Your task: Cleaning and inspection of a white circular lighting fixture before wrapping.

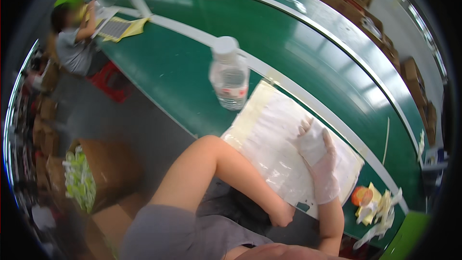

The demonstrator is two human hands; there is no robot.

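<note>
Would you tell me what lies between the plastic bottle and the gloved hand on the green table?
In the head view, only the white plastic-wrapped sheet lies between the bottle and gloved right hand.

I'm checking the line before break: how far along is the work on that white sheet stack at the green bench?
Done: the white sheet stack lies flat at the green bench edge. In hand: the gloved right hand presses on top of it, while the bare left hand grips its near edge. Left: yellow and white scraps lie loose to the right; nothing shows the stack packed or moved on.
</note>
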